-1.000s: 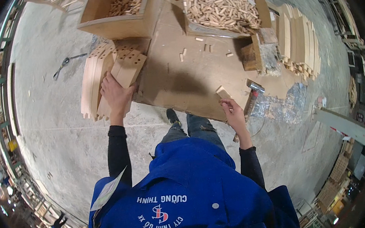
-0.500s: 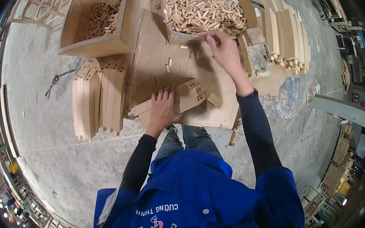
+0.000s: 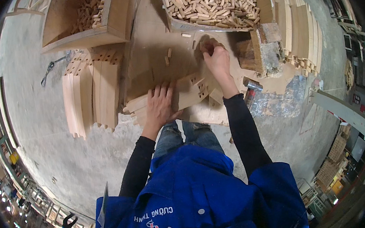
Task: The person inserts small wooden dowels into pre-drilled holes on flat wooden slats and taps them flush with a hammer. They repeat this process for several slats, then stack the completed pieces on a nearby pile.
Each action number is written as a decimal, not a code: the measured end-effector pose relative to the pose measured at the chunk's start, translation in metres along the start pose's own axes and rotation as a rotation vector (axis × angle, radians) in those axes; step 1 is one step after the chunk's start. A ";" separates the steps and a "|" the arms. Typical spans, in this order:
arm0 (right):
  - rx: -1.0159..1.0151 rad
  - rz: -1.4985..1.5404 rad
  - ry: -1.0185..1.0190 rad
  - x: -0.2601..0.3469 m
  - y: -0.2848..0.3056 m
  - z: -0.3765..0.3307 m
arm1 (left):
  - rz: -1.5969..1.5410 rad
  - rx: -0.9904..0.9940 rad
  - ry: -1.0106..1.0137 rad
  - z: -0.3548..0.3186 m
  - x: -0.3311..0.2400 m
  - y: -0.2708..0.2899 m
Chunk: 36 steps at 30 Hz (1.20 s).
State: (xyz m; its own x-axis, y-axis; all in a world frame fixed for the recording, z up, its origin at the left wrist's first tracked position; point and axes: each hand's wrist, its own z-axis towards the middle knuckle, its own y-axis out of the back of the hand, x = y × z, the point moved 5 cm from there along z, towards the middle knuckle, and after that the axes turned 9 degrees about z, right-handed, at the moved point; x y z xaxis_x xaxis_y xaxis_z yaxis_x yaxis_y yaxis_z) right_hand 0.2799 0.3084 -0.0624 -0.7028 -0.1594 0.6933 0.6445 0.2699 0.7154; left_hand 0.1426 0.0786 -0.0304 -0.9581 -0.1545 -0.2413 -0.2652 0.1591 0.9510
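My left hand lies across a few pale wooden pieces, its fingers over them and its thumb along the near side. Round holes show in the right ends of these pieces. Above the cardboard-covered surface, my right hand has its fingertips pinched together; whatever is between them is too dark and small to make out. Loose wooden dowels lie left of it, and one more dowel lies near the big box. A small wood block sits beside the right ends of the pieces.
A cardboard box full of dowels stands at the far side, a wooden bin with more dowels at far left. Drilled wooden parts are stacked at left, curved parts at right. A metal cylinder lies near a worn block.
My right hand has come from the near edge of the dowel box down toward me, over the cardboard. The left hand stays on the wooden pieces. The metal cylinder has come into sight.
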 end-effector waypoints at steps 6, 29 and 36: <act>-0.031 -0.051 0.120 0.008 -0.007 0.000 | 0.033 -0.004 -0.009 0.000 0.001 0.002; -0.042 -0.158 0.448 0.047 -0.036 0.003 | -0.045 -0.060 -0.026 0.000 0.000 0.004; 0.375 1.229 -0.376 0.005 -0.019 -0.075 | -0.001 -0.058 0.003 0.000 -0.002 0.007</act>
State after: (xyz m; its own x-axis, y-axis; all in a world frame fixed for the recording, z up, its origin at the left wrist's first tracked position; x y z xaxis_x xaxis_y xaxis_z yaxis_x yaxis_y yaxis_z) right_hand 0.2869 0.2311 -0.0665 0.1902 0.6260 0.7563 0.8354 0.3014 -0.4596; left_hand 0.1431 0.0799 -0.0229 -0.9576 -0.1572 -0.2415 -0.2590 0.1022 0.9605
